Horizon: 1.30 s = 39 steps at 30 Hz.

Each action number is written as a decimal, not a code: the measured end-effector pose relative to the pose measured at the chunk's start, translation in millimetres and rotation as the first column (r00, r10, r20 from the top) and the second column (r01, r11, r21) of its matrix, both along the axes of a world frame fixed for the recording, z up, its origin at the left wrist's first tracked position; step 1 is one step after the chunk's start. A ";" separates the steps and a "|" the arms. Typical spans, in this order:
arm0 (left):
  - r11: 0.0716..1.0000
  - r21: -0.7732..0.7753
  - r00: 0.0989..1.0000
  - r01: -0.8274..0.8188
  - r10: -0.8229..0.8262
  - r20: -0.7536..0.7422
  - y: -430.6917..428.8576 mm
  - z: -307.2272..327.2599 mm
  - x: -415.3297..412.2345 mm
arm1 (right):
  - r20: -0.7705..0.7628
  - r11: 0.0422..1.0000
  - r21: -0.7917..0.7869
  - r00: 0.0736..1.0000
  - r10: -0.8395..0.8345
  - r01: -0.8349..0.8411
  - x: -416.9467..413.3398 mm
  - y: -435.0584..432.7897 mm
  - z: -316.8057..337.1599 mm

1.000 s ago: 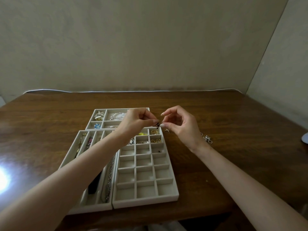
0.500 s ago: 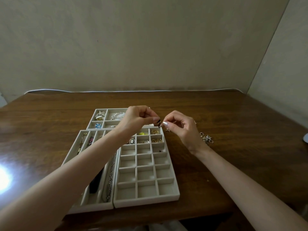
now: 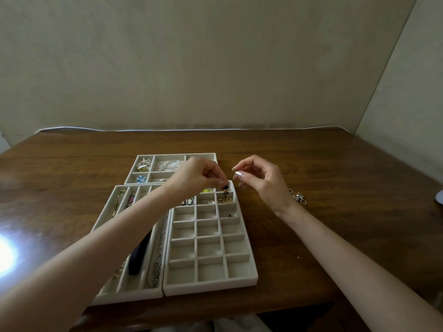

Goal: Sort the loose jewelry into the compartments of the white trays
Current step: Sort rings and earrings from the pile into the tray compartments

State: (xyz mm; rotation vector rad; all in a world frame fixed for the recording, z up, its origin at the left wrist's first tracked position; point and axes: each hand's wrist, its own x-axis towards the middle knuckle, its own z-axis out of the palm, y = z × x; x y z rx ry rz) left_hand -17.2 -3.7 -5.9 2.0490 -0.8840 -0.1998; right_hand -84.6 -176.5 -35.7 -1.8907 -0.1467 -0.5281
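Pinching small dark piece [image 3: 225,188] over grid tray [image 3: 211,287], left hand [image 3: 196,176].

1. One wide-angle camera, worn on the person's head, looks forward and down across a wooden table [image 3: 323,164] toward a plain wall [image 3: 215,68] that fills the upper half of the frame.
2. The view sits close. Both forearms enter from the lower corners, and the left hand [image 3: 191,176] and right hand [image 3: 261,183] are raised just above the centre of the frame.
3. The white trays [image 3: 211,287] lie centre-left, directly below the lens, with the table's near edge along the bottom of the frame.
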 end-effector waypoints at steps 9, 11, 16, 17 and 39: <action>0.963 0.234 0.990 0.137 -0.144 0.013 -0.3 -8.0 -4.6 | -0.043 1.000 0.021 0.999 0.001 0.000 -4.1 -1.8 -1.7; 0.957 0.247 0.987 0.151 -0.158 0.007 -1.8 -8.7 -5.8 | -0.046 1.000 0.022 0.999 -0.002 0.003 -5.2 -2.8 -1.8; 0.920 0.389 0.972 0.047 -0.132 0.196 -8.6 -14.0 -7.0 | -0.046 1.000 0.026 0.999 -0.007 0.008 -6.8 -5.2 -1.3; 0.912 0.409 0.962 0.022 -0.130 0.239 -9.5 -14.1 -7.3 | -0.046 1.000 0.026 0.999 -0.011 0.012 -7.3 -5.9 -1.0; 0.979 0.191 0.946 -0.072 0.007 0.323 -65.3 -5.6 -3.5 | -0.076 0.969 0.015 0.966 -0.246 0.248 -33.1 -88.6 5.8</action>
